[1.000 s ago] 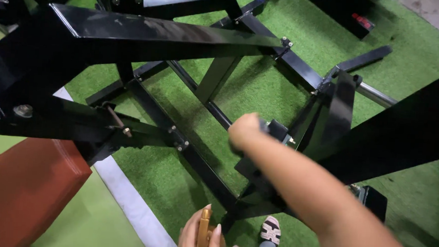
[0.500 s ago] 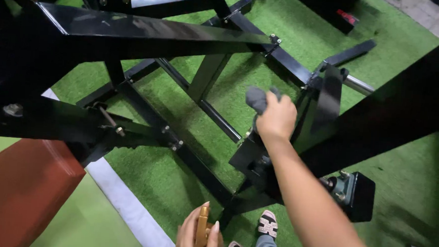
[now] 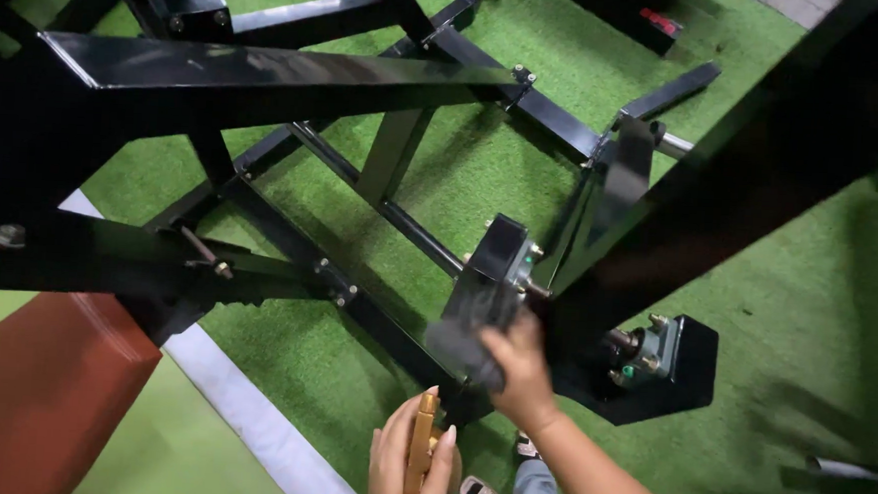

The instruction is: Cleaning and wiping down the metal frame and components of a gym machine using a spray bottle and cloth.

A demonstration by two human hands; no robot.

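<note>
Right hand (image 3: 521, 367) closed on a grey rag (image 3: 464, 351), pressed against the black bracket (image 3: 490, 270) of the frame (image 3: 268, 73) — rag touched the bracket's lower face. Left hand (image 3: 410, 461) wrapped around 1 brass tool (image 3: 419, 446), held upright, low and just beside the right wrist. Green turf (image 3: 787, 295) lay beneath; a red pad (image 3: 36, 386) sat at far left.

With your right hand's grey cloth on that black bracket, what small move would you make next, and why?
Probably wipe the grey cloth a little further up the black bracket: the right hand presses it against the bracket's lower part, while the left hand holds a brass-coloured tool clear below.
</note>
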